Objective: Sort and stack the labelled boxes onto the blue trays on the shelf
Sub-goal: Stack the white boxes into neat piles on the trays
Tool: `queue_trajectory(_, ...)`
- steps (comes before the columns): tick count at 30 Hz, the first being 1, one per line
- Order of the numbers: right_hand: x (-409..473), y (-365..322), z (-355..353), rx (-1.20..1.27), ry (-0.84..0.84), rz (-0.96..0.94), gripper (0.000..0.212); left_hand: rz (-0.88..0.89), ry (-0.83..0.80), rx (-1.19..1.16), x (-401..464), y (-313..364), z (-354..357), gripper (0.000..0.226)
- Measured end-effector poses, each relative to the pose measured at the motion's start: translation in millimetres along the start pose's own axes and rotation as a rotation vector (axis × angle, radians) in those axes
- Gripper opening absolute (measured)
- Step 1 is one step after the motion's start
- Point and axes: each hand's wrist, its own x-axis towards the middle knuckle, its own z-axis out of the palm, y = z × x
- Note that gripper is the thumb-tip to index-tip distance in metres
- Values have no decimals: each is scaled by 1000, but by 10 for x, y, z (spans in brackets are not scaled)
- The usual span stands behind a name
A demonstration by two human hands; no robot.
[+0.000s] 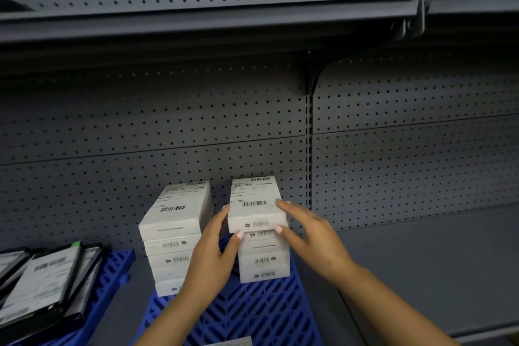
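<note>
A dim grey shelf bay backed with perforated panel (168, 126) carries two blue slatted trays on its deck (421, 275). On the nearer tray (261, 314) two stacks of white labelled boxes stand toward its far edge, just apart: a left stack (174, 236) and a right stack (264, 258). The top box (257, 205) of the right stack sits slightly skewed, overhanging the boxes below. The left hand (216, 250) touches its left side with fingers fairly straight and thumb up at the front corner; the right hand (306, 230) lies against its right side, fingers spread, fingertips on the edge and front face. The step looks to be squaring this box onto its stack: best to press evenly from both sides, nudge it back until its front face lines up with those beneath, and release gently so the column does not shift. On the left-hand tray (112, 275) lie dark-edged flat packets (47, 284), cut off by the frame edge. Label text is too blurred to read, the left stack's lowest box is partly hidden behind the left wrist, and a pale object at the bottom edge cannot be identified.
</note>
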Motion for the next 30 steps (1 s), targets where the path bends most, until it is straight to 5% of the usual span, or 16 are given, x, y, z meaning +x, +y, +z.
queue_trajectory(20,88,69,71,54,-62,110,44,11,-32,69,87,15,93,35)
queue_trajectory(30,109,58,99,-175,-130,90,48,16,-83,135,138,8,45,33)
